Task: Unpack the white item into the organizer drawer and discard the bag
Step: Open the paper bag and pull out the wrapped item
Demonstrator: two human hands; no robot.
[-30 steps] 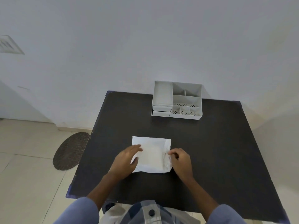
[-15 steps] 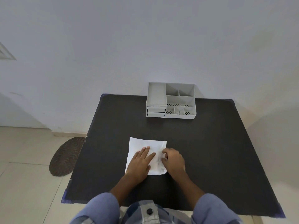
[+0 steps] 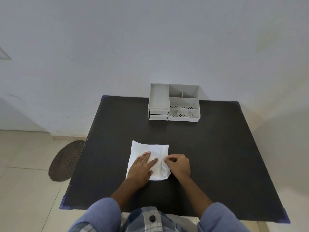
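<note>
A white bag (image 3: 143, 148) lies flat on the black table (image 3: 209, 148), near its front middle. My left hand (image 3: 142, 166) rests palm down on the bag with the fingers spread, pressing it flat. My right hand (image 3: 178, 165) pinches the bag's crumpled right edge between thumb and fingers. Whatever is inside the bag stays hidden. The grey organizer (image 3: 173, 102) stands at the table's far edge against the wall, with two closed drawers (image 3: 158, 114) at its lower left.
The organizer's top has one long tray on the left and several small compartments on the right. A dark oval mat (image 3: 66, 160) lies on the tiled floor to the table's left. A white wall runs behind the table.
My left hand slid from the bag's left edge onto its middle and flattened. My right hand closed tighter on the right edge, which is now bunched up. The camera view shifted slightly.
</note>
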